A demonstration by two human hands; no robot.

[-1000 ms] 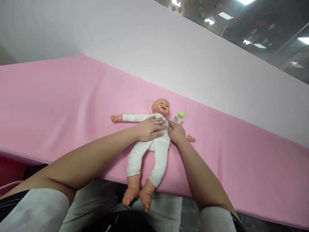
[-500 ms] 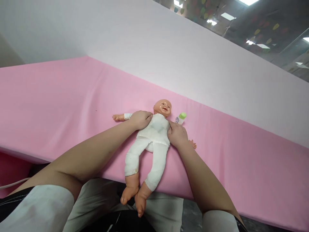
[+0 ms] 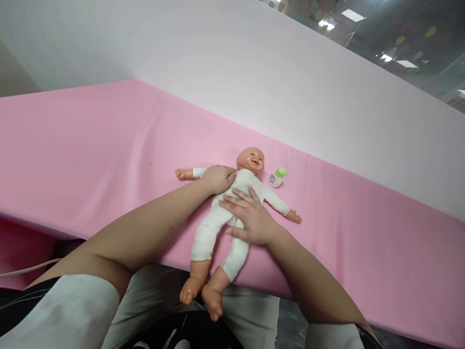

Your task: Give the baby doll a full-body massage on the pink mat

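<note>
A baby doll (image 3: 248, 180) with a white cloth body and hard plastic head, hands and feet lies on its back, face up. My left hand (image 3: 220, 179) is closed round the side of its chest, below the shoulder, covering part of that arm. Across the doll's lower belly and hip, my right hand (image 3: 254, 220) is spread with its fingers apart; whether it presses on the cloth or hovers just above, I cannot tell. A small white bottle with a green cap (image 3: 277, 178) lies beside the doll's head.
A pink padded surface (image 3: 363, 242) bears the doll, whose feet hang over its near edge above my lap. Behind rises a pale wall (image 3: 203, 63), with a window (image 3: 392, 43) at the upper right. A white cable (image 3: 31, 269) runs at lower left.
My right hand has let go of the doll's side and moved left and down over its belly, fingers spreading. The doll's other arm now shows. My left hand keeps its place.
</note>
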